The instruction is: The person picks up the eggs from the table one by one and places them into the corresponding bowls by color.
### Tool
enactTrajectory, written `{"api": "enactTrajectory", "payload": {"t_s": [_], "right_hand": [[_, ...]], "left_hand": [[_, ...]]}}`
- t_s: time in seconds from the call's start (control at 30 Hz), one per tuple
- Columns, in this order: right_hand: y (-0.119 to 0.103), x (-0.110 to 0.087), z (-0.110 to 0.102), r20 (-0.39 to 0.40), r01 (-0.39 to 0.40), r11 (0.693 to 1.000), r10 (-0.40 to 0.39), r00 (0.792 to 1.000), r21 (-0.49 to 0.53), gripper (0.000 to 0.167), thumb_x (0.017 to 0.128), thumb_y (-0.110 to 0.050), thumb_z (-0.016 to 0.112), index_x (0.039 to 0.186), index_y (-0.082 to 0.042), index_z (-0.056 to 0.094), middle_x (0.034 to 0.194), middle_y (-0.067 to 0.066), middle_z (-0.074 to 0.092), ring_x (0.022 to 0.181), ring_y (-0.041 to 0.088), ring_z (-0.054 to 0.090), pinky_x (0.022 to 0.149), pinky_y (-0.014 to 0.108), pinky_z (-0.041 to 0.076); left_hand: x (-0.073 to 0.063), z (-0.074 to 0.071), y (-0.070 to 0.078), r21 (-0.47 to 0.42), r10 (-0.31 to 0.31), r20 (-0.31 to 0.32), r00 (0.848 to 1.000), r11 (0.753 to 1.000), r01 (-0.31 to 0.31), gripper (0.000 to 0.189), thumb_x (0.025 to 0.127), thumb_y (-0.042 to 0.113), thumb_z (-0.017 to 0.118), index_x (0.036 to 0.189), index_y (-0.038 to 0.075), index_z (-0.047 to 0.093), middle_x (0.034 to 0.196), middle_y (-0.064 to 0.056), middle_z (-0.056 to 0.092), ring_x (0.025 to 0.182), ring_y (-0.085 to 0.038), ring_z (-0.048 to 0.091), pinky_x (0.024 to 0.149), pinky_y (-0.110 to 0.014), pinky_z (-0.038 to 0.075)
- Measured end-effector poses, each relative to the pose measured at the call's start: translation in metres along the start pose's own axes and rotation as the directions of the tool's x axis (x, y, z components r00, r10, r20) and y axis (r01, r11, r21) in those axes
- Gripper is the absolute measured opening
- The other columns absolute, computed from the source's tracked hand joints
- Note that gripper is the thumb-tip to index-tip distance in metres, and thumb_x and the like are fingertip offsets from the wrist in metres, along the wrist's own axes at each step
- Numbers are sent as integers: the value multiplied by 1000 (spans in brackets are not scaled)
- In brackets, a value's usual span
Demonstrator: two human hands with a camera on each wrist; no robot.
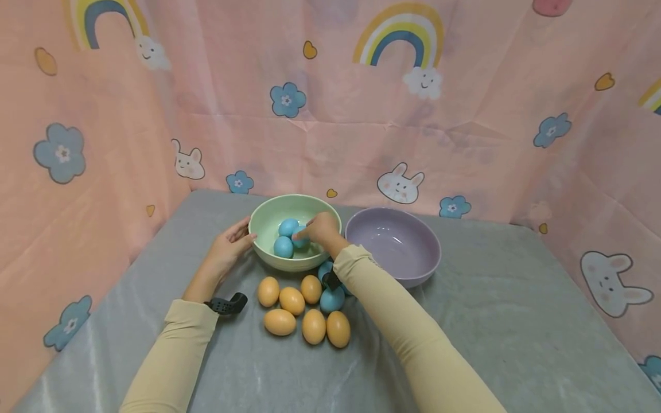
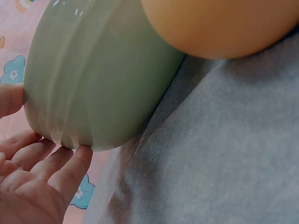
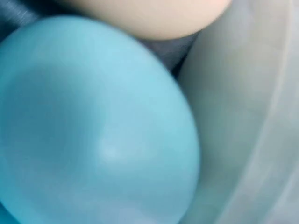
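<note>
In the head view a light green bowl [image 1: 263, 221] holds blue eggs. My left hand [image 1: 226, 252] steadies it from the left, thumb at the rim and fingertips against the outer wall; the left wrist view shows those fingers [image 2: 70, 170] on the green bowl [image 2: 103, 79]. Inside the bowl my right hand [image 1: 322, 229] pinches a blue egg [image 1: 300, 238], which rests low beside two other blue eggs [image 1: 283, 247]. The right wrist view shows neither hand, only a large blue egg [image 3: 103, 126] close by, next to the green bowl's wall [image 3: 233, 107].
A purple bowl [image 1: 397, 244] stands right of the green one, its inside bare. Several orange eggs [image 1: 291, 301] lie in front of the green bowl. More blue eggs [image 1: 332, 299] lie to their right, partly under my right wrist. A patterned pink curtain [image 1: 330, 143] encloses the grey-covered table [image 1: 516, 321].
</note>
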State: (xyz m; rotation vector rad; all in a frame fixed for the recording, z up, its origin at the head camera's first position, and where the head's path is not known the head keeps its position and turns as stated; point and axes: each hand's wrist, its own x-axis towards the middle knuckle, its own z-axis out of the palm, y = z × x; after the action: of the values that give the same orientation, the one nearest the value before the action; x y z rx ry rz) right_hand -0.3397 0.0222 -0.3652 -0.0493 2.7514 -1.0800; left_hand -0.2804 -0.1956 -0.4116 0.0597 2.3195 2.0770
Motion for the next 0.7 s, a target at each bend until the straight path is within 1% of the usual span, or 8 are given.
{"api": "enactTrajectory", "payload": {"t_s": [0.13,0.23,0.33,0.43,0.5,0.6,0.7], "right_hand": [[0,1,1,-5,11,999,-11,1000,-49,52,75,-24,88,117,2,70,119,14,72,109,26,67,97,33,58],[0,0,0,-2,4,1000,-4,1000,-21,53,76,-22,87,120,1,70,123,14,70,112,27,66,100,34,57],[1,-1,-2,-8,4,998,-4,1000,70,53,78,-20,86,123,1,68,127,14,69,118,27,64,105,34,54],[3,-6,-4,-9,25,985,-24,1000,173,53,80,-18,84,126,0,67,129,13,68,125,28,60,109,36,51],[5,-11,-5,-3,49,969,-50,999,241,52,82,-18,82,128,0,66,130,14,67,128,28,58,111,38,50],[8,-21,-9,26,76,933,-91,996,351,50,84,-17,80,129,0,65,132,15,66,130,29,57,113,41,49],[10,-36,-16,63,87,907,-124,990,412,47,86,-17,79,128,-2,66,131,15,67,129,27,58,112,40,50]], "left_hand": [[0,1,0,-2,3,7,1000,1000,-3,64,103,16,54,159,9,23,165,-11,22,153,-26,24,118,-34,38],[0,1,0,-6,6,8,1000,1000,-6,64,103,15,53,158,8,23,165,-13,23,152,-26,25,116,-31,40],[0,2,1,-4,4,2,1000,1000,-4,63,103,14,53,158,8,23,164,-13,24,152,-27,26,115,-30,40],[0,2,1,-3,-5,0,1000,1000,5,63,103,14,53,158,9,23,164,-12,23,152,-26,26,116,-31,39],[-1,2,0,-6,-9,4,1000,1000,9,63,103,14,53,158,9,23,165,-11,22,153,-25,25,117,-32,38],[-1,2,0,-15,-10,5,1000,1000,10,63,103,15,53,159,10,23,165,-10,22,153,-24,23,119,-35,37],[-1,2,0,-12,-7,2,1000,1000,7,64,103,16,54,159,10,24,165,-9,22,153,-24,24,119,-36,37]]}}
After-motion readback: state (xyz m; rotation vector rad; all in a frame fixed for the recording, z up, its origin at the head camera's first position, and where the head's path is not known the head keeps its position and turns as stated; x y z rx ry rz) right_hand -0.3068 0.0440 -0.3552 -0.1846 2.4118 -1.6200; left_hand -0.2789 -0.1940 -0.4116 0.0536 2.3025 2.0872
